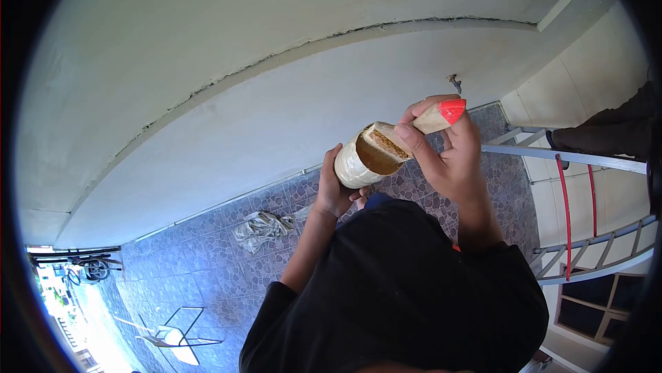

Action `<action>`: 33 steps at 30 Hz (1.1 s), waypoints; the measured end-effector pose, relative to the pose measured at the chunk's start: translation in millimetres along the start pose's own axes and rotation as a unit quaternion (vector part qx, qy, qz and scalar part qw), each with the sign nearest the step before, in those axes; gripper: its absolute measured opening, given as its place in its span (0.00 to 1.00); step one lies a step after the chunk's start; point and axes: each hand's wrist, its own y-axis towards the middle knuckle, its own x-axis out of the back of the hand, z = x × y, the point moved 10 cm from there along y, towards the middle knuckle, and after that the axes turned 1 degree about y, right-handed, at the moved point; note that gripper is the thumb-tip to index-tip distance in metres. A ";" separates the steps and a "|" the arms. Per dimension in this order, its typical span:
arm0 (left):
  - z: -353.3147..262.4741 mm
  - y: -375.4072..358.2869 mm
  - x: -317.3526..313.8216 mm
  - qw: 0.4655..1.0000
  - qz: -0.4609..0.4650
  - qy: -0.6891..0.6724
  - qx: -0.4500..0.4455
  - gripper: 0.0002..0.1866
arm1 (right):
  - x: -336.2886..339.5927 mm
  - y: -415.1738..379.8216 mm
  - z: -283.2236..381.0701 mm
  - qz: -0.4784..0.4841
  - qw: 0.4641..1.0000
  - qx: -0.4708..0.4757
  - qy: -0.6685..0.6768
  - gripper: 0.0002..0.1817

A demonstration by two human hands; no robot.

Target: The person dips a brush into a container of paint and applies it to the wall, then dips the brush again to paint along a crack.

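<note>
My left hand [334,187] is wrapped round a cream-smeared can [352,168], tilted with its open mouth toward the right. My right hand [448,156] grips the wooden handle of a paintbrush [429,121] with a red tip. The brush's wide end rests at the can's rim, its bristles partly inside the mouth. Brownish colour shows inside the can; how much it holds cannot be made out.
A pale wall [227,145] with a cracked ledge and a tap [454,83] rises ahead. On the tiled floor lies a crumpled cloth [261,230]. A metal ladder [586,157] with another person's leg [607,140] is at right; a chair [181,337] stands lower left.
</note>
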 end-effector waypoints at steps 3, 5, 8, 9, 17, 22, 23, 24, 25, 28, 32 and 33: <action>6.1 -1.5 3.7 1.000 -0.013 0.004 0.004 0.35 | 5.1 -4.5 -3.5 -0.045 0.999 0.004 0.020 0.13; 4.8 -3.2 -0.2 1.000 -0.001 -0.008 0.006 0.36 | 5.4 -4.6 -5.5 -0.054 0.998 0.015 0.038 0.13; 3.1 -2.2 -4.1 1.000 0.025 -0.012 0.008 0.36 | 10.8 -4.5 -10.6 -0.065 0.995 0.025 0.069 0.13; 2.4 -2.4 -4.8 0.999 0.035 -0.005 0.007 0.36 | 11.2 -4.6 -12.2 -0.066 0.994 0.023 0.086 0.13; 0.4 -0.6 0.6 1.000 0.022 -0.001 0.021 0.36 | 25.8 -4.1 -27.9 -0.125 0.972 -0.031 0.196 0.12; -4.2 -3.4 -1.1 0.999 0.025 0.003 0.030 0.33 | 31.3 -2.2 -36.8 -0.144 0.963 -0.016 0.227 0.12; -4.3 -2.1 1.5 0.999 0.023 -0.001 0.032 0.33 | 33.7 -2.3 -40.1 -0.152 0.961 -0.012 0.231 0.12; -4.2 -1.8 2.8 0.999 0.021 -0.005 0.034 0.33 | 35.6 -2.5 -42.8 -0.161 0.959 -0.008 0.235 0.11; -5.8 -1.7 2.8 0.999 0.022 -0.004 0.032 0.33 | 35.0 -1.4 -44.9 -0.160 0.958 -0.006 0.236 0.11; -8.5 -1.8 1.5 0.999 0.031 0.006 0.036 0.33 | 37.3 -2.2 -57.2 -0.191 0.944 -0.016 0.267 0.10; -11.7 -1.8 0.8 0.999 0.035 -0.008 0.036 0.32 | 27.6 -8.8 -80.1 -0.219 0.902 -0.076 0.364 0.08; -12.3 -1.9 -0.1 0.999 0.035 -0.014 0.038 0.32 | 23.7 -10.2 -84.6 -0.227 0.888 -0.090 0.388 0.08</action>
